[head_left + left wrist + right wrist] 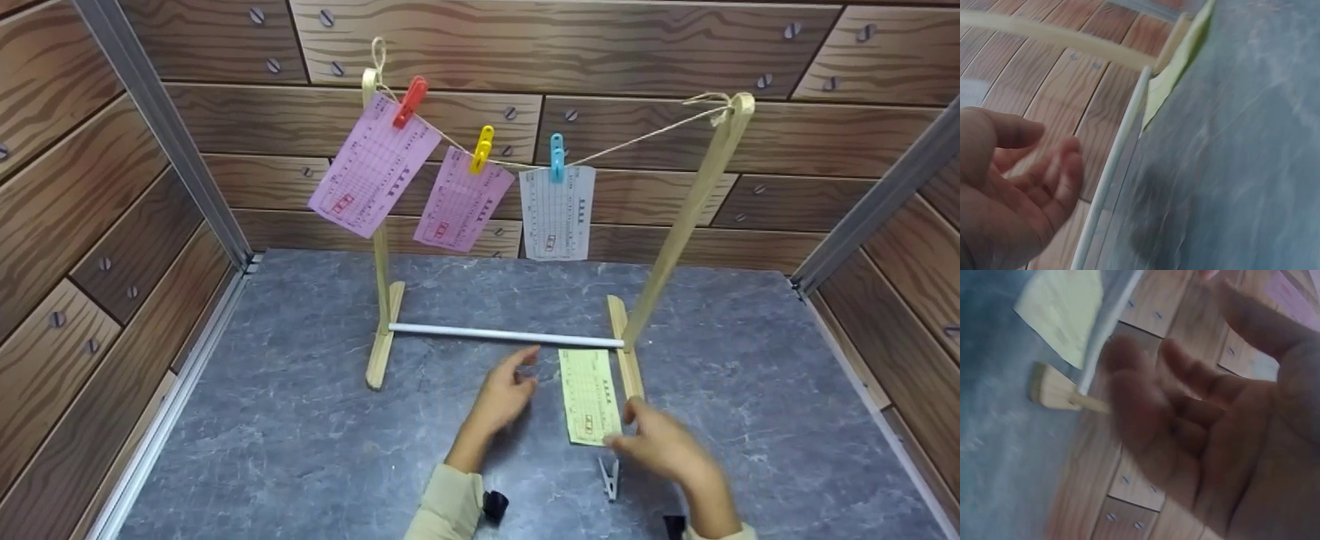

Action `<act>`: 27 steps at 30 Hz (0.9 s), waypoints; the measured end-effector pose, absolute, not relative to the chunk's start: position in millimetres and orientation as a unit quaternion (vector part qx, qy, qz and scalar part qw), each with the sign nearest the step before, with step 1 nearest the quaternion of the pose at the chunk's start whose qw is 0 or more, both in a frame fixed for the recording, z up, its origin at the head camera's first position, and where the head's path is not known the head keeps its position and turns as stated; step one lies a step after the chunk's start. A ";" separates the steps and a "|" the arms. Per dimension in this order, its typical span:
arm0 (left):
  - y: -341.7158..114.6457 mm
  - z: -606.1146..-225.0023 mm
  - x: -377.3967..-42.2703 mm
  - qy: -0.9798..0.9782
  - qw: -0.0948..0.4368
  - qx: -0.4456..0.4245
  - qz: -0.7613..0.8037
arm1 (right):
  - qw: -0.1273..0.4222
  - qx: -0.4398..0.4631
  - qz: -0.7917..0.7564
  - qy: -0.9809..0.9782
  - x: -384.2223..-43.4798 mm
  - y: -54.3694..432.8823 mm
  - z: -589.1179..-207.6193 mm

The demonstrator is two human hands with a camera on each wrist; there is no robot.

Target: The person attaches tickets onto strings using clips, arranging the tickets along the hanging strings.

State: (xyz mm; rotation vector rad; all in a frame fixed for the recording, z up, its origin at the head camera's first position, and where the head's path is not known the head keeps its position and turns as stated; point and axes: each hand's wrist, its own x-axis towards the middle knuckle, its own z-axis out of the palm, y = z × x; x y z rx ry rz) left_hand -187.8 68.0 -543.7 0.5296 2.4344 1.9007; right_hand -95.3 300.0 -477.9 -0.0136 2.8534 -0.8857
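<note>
A yellow-green printed slip (589,394) lies on the grey tabletop, beside the right foot of a wooden stand. To its left, my left hand (506,394) hovers with loosely bent fingers and holds nothing; the left wrist view shows the same empty hand (1022,185). My right hand (667,442) is at the slip's lower right corner; whether it touches the paper I cannot tell. Its fingers hang half bent around nothing in the right wrist view, where the slip (1067,315) appears beyond them. Just below the slip lies a grey clothespin (610,480).
A string (645,136) sags between two wooden posts (686,225). On it hang two purple slips (375,165) and a pale blue slip (557,217), by red (410,101), yellow (481,150) and blue clothespins (556,157). A white bar (502,334) joins the feet.
</note>
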 end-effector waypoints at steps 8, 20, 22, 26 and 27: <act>97.6 -544.5 -169.0 0.889 0.032 0.155 0.429 | 0.147 0.006 -0.226 0.963 -94.9 280.5 -500.9; 125.1 -545.1 -153.0 0.951 -0.028 0.187 0.245 | 0.170 -0.028 -0.202 0.964 -97.6 279.8 -509.6; 124.6 -544.2 -153.7 0.952 -0.023 0.190 0.238 | 0.162 -0.025 -0.218 0.962 -97.9 284.8 -506.9; 118.9 -542.4 -157.6 0.955 -0.016 0.192 0.226 | 0.151 -0.030 -0.268 0.951 -99.1 296.5 -500.3; 116.9 -542.0 -158.4 0.956 -0.020 0.193 0.222 | 0.146 -0.039 -0.280 0.948 -99.6 299.3 -499.1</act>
